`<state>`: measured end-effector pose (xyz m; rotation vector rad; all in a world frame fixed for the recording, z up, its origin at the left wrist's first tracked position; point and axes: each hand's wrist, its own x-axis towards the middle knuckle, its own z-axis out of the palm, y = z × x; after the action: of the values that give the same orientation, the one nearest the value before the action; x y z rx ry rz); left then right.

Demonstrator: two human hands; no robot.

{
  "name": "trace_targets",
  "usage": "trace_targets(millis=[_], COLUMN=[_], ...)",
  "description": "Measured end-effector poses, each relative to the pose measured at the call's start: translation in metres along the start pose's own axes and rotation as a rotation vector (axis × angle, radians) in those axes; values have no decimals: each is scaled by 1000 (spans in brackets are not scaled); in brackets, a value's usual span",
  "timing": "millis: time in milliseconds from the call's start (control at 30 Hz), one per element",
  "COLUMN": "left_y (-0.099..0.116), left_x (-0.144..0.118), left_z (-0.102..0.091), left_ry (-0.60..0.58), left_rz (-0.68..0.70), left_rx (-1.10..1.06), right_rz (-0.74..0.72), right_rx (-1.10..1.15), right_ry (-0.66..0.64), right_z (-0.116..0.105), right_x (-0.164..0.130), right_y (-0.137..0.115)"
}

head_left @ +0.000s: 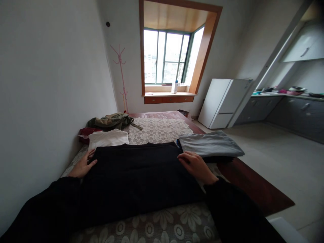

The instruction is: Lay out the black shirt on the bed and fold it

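A black garment (136,172) lies spread flat across the bed (162,130), which has a floral lace cover. My left hand (83,165) rests at the garment's left edge, fingers apart, touching the cloth. My right hand (196,165) lies on its right edge, fingers curled against the fabric. Whether either hand pinches the cloth is not clear. A folded grey garment (210,144) sits just beyond my right hand. A folded white garment (108,138) lies just beyond my left hand.
An olive bag (111,120) and a dark red item (87,131) lie at the bed's far left by the wall. A pink coat stand (121,77) is in the corner. A white fridge (222,101) and kitchen counter (291,108) are to the right.
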<state>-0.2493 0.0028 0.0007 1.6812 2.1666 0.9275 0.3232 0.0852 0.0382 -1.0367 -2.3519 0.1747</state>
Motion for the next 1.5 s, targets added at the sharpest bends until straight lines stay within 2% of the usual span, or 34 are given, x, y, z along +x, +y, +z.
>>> trace_targets(millis=[67, 167, 233, 367, 467, 567, 700, 767, 900, 1067, 1167, 1300, 1500], left_y=[3, 11, 18, 30, 36, 42, 48, 48, 37, 28, 30, 26, 22], left_x=[-34, -99, -142, -208, -234, -241, -234, -228, -223, -229, -239, -251, -251], left_z=[-10, -20, -23, -27, -28, -28, -32, -35, -40, -45, -46, -45, -41], left_ry=[-61, -56, -44, 71, 145, 179, 137, 111, 78, 1, 21, 35, 84], left_rz=[-4, 44, 30, -59, -170, -270, -396, -401, -336, -267, -215, -60, 84], left_rx=[73, 173, 202, 237, 241, 202, 169, 164, 174, 145, 135, 174, 302], right_rz=[104, 207, 228, 224, 200, 175, 186, 187, 183, 182, 162, 161, 115], right_rx=[69, 141, 160, 186, 209, 222, 240, 254, 315, 293, 265, 253, 208], right_ry=[-24, -76, -100, -118, -135, -164, -158, -143, -114, -104, -127, -117, -85], right_z=[-2, -1, -2, -7, -10, -10, -8, -7, -8, -10, -10, -12, -13], right_x=[-43, -100, -126, -148, -150, -149, -149, -149, -152, -159, -162, -162, -158], right_y=[2, 10, 14, 12, 7, 5, 6, 7, 8, 11, 13, 14, 12])
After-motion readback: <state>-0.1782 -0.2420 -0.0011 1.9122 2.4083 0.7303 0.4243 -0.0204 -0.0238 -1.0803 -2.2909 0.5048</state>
